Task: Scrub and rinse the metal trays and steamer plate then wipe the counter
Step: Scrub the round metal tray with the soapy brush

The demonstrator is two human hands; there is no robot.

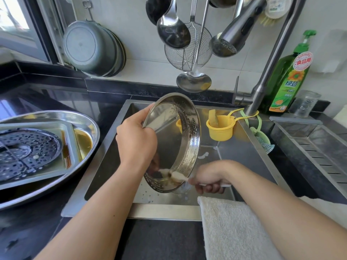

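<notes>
A round metal tray stands steeply tilted at the centre of the frame, above the steel sink; its long axis runs from the upper rim near the sink's back wall down to the lower rim near the front edge, and its open, concave face turns toward the right of the frame. It is polished stainless steel with a flat base and a low flared wall, the wall beaded with soap droplets. The left hand comes in from the lower left with the forearm rising, the thumb and fingers curled over the tray's left rim, clamped on it. The right hand enters from the lower right, knuckles up, fingers curled around a white-handled brush whose pale head lies against the tray's lower inside wall. At the left of the frame, on the black counter, sits a large oval metal platter holding a rectangular tray with brown residue and a dark perforated steamer plate on top. A nubbly white towel drapes over the sink's front edge at lower right. A yellow plastic cup hangs inside the sink, and a green detergent bottle stands at upper right beside the faucet.
</notes>
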